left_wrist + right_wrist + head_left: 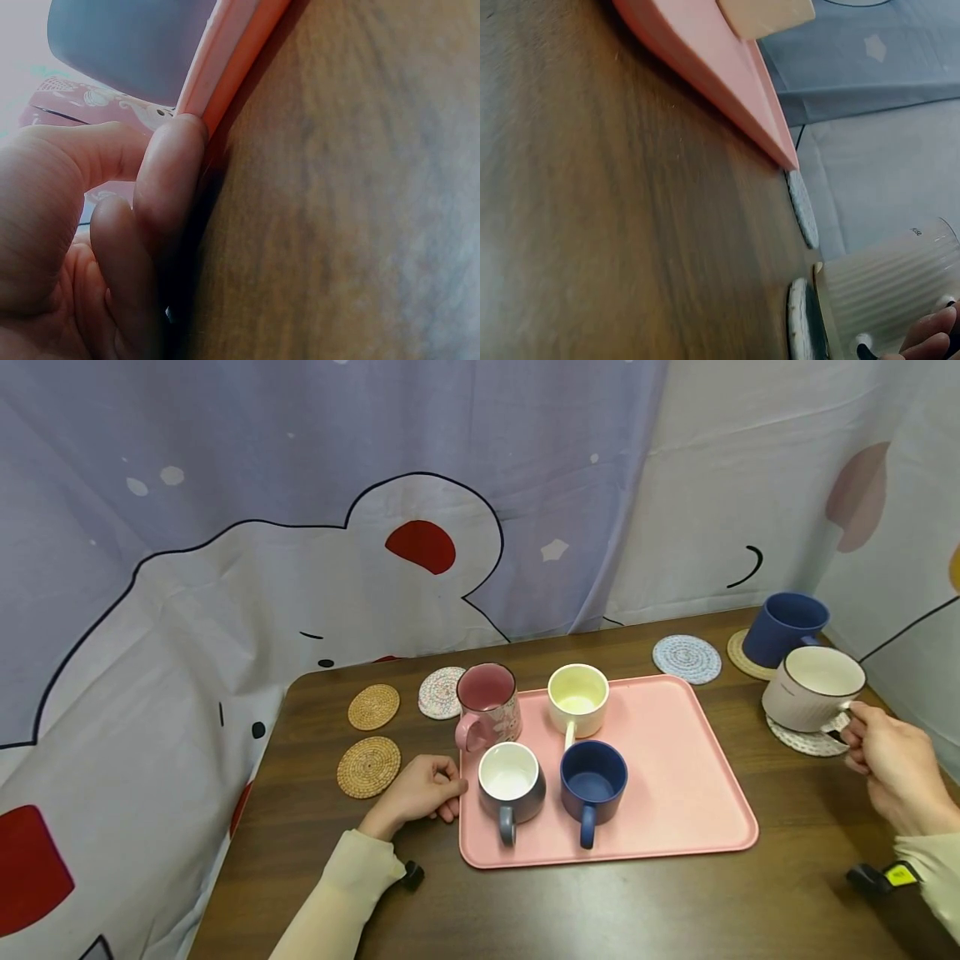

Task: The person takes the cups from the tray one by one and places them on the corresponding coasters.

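My right hand (896,764) grips the handle of a white ribbed mug (802,702) at the table's right side. The mug is over a pale coaster (806,742); the right wrist view shows a narrow dark gap between mug (889,292) and coaster (799,322). My left hand (420,789) pinches the left rim of a pink tray (675,777), seen close up in the left wrist view. At the tray's left half are a pink mug (498,718), a cream mug (577,697), a grey mug with white inside (517,797) and a navy mug (592,785).
A blue mug (780,631) stands on a straw coaster (738,656) at the back right, near the curtain (675,527). A light blue coaster (686,658) lies left of it. Two straw coasters (369,767) and a speckled coaster (435,695) lie left of the tray.
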A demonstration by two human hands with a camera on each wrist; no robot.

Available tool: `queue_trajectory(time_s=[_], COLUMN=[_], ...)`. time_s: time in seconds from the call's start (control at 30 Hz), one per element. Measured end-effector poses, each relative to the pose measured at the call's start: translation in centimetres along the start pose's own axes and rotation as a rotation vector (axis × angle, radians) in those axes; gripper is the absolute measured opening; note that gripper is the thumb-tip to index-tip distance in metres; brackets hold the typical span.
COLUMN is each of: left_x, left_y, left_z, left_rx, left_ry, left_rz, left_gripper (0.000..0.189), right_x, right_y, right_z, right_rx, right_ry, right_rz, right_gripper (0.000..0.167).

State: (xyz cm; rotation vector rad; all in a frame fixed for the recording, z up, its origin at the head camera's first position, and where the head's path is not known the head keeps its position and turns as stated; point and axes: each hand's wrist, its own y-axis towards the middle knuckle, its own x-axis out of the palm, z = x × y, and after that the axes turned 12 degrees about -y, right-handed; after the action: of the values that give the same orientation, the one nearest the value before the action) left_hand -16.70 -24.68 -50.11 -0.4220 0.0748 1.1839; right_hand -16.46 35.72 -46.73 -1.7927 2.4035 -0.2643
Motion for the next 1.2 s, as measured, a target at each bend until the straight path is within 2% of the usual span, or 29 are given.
queue_trajectory(time_s=[0.2, 0.43, 0.67, 0.93, 1.07, 1.2], left_x=[0.0, 0.1, 0.1, 0.1, 0.1, 0.1], left_y=[0.0, 0.0, 0.0, 0.0, 0.1, 0.2], left_z=[0.1, 0.2, 0.3, 0.3, 0.2, 0.1], left_rx=[0.001, 0.0, -0.006, -0.008, -0.006, -0.008], left_ry=[0.0, -0.001, -0.003, -0.002, 0.003, 0.006], left_rz=[0.002, -0.001, 0.002, -0.001, -0.002, -0.004], left_gripper=[0.018, 0.018, 0.018, 0.018, 0.018, 0.018], right_x=[-1.0, -2.1, -2.3, -2.7, -3.0, -3.0], right_y=[-0.3, -0.2, -0.2, -0.4, -0.6, -1.0], right_z=[0.2, 0.5, 0.6, 1.4, 1.7, 1.9], right_rx=[0.003, -0.031, -0.023, -0.017, -0.028, -0.046], right_ry=[-0.019, 0.061, 0.098, 0.061, -0.005, -0.057], right_rz=[0.009, -0.009, -0.018, -0.004, -0.018, 0.009], right_gripper=[0.043, 0.045, 0.044, 0.043, 0.044, 0.042])
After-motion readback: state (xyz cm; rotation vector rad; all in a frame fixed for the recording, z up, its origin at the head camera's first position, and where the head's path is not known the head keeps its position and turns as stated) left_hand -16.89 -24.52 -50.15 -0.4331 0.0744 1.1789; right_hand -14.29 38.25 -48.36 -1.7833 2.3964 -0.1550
